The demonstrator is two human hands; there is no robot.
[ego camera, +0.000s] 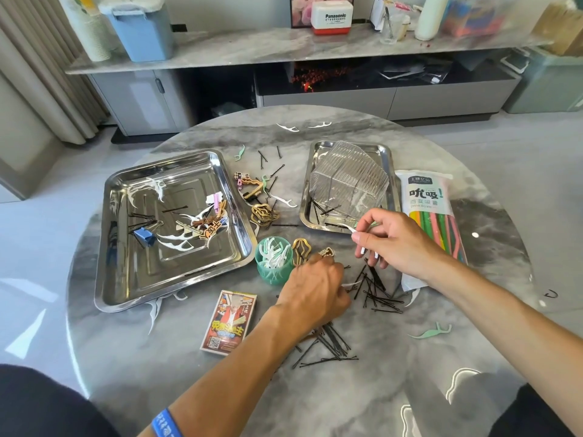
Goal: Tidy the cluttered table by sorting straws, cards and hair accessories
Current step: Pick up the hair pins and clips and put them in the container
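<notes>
Your right hand [391,239] pinches a thin white floss pick [350,229] over the steel tray's [388,171] near rim. Your left hand [315,287] curls knuckles-up on wiry black bobby pins [377,293] strewn on the marbled table [347,398]; what it grips is hidden.

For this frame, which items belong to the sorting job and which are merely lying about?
Job:
bobby pins
straw pack
card box
gold hair clips
large tray
small tray
floss pick pinched in right hand
left hand

Lying about:
Panasonic box
blue bin
</notes>
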